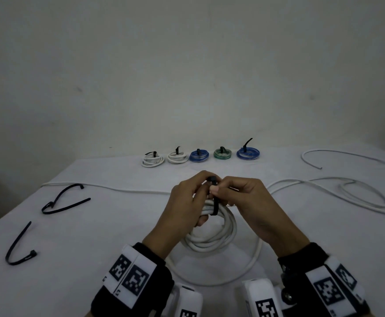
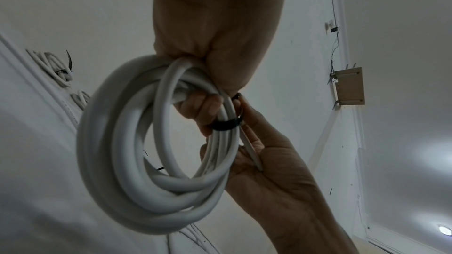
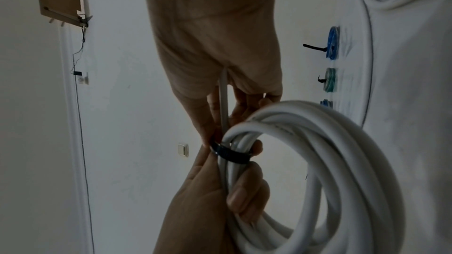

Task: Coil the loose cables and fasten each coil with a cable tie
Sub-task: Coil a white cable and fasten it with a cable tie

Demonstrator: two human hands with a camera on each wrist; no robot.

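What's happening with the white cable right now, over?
Left hand grips white coil. Right hand pinches black cable tie looped round it. Nothing in the way. Five tied coils behind.

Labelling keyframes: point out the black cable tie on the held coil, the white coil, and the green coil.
black cable tie point(image 3: 231, 154), right wrist view, band.
white coil point(image 2: 117, 142), left wrist view, outer loop.
green coil point(image 1: 222, 154), head view, ring.

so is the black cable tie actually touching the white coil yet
Touching. The left wrist view shows the black cable tie wrapped flush around the strands of the white coil, no gap visible; the right wrist view shows the same band.
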